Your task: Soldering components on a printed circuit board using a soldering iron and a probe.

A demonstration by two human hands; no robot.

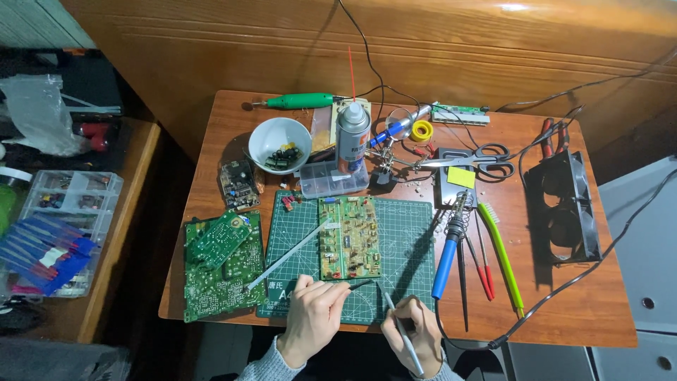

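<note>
A yellowish-green circuit board point(349, 236) lies upright on a green cutting mat point(405, 240) in the middle of the wooden table point(564, 310). My left hand point(316, 314) rests at the mat's near edge, just below the board, closed around a thin black tool whose tip point(365, 283) points right. My right hand point(416, 335) is at the table's front edge, gripping a slim grey pen-like tool point(403, 331) that points up towards the board's lower right corner. A white strip point(289, 257) lies slanted across the mat's left side.
Two green boards point(222, 264) sit left of the mat. Right of it lie a blue-handled soldering iron point(446, 257), red probes and a green brush point(502, 257). Behind stand a spray can point(352, 137), white bowl point(280, 144), clear box point(331, 180), scissors point(479, 159). Black fans point(564, 208) sit far right.
</note>
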